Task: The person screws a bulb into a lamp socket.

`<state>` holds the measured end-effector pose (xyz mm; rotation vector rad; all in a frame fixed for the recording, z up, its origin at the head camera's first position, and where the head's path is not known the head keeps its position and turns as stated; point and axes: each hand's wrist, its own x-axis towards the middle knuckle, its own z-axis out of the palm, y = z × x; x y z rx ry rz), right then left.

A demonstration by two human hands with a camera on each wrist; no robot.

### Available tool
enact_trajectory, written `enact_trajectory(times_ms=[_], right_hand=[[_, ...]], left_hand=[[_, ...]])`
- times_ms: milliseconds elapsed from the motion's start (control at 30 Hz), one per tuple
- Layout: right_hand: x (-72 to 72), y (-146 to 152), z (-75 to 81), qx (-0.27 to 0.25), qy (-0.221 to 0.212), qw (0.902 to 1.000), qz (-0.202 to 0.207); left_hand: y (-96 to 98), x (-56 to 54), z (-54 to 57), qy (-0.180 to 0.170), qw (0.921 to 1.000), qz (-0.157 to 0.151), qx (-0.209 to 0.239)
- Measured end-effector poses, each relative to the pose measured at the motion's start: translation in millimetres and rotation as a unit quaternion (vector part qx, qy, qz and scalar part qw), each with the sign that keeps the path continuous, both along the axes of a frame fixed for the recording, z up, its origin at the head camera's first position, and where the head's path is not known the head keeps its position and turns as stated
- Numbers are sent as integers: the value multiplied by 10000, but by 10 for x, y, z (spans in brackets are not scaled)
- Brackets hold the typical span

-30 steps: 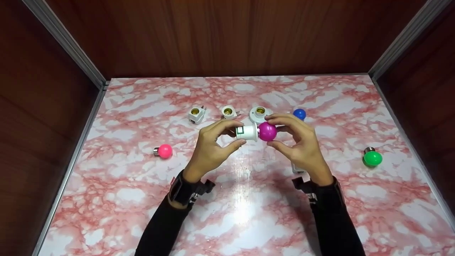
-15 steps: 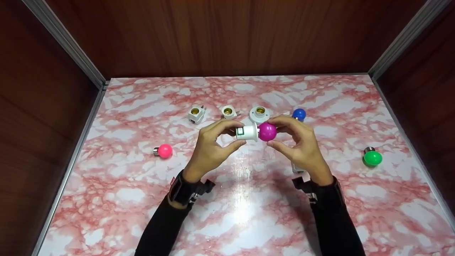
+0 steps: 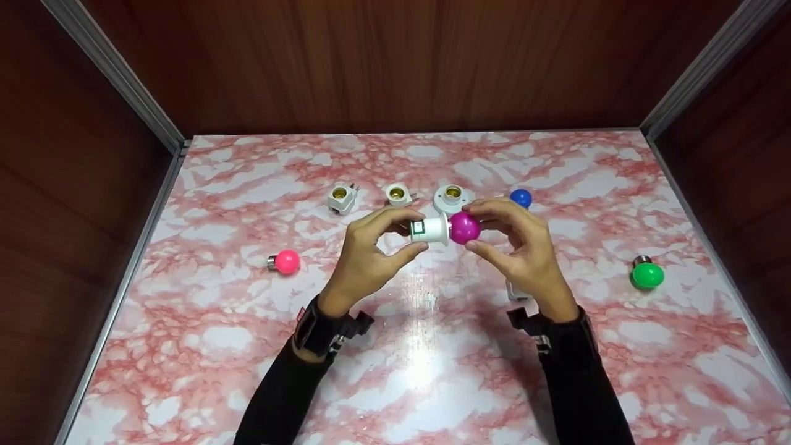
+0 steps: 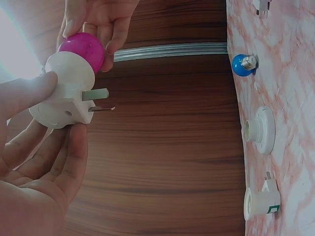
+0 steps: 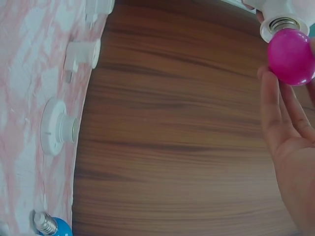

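Above marbled desk (image 3: 179, 364): gripping white socket (image 3: 434, 230) with left fingers (image 3: 393, 216), purple bulb (image 3: 465, 228) at its mouth with right fingers (image 3: 497, 209).
With threads (image 5: 283, 23) showing, could jam if turned askew, or drop if pinched loosely.

**Arrangement of the surroundings**

Beyond the left hand (image 3: 369, 254) we find a pronged white socket (image 3: 340, 205) and, inward of it, a second pronged socket (image 3: 397, 196), both mouths facing up. Just past the fingertips of the right hand (image 3: 528, 254) we see a round-based socket (image 3: 451, 199); farther right, beyond that hand, lies a blue bulb (image 3: 521, 197). Well to the left hand's left we note a pink bulb (image 3: 288, 262); well to the right hand's right, a green bulb (image 3: 647, 275). A partly hidden white object (image 3: 516, 292) shows below the right hand. All rest on a pink-and-white marbled table (image 3: 185, 383), backed by a wood-grain panel (image 3: 395, 68).
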<state>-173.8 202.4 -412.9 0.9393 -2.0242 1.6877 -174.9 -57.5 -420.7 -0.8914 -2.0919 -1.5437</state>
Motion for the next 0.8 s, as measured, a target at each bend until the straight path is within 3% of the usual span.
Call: enact_trajectory(times_ms=[333,800], right_hand=[[-4,0,-5,6,-61,9998,208],[-14,8,-31,220,-52,9997,-29]], left_hand=[[-20,-14,-25,-21,10000,25,33],[-21,-9,-9,7,10000,28,-17]])
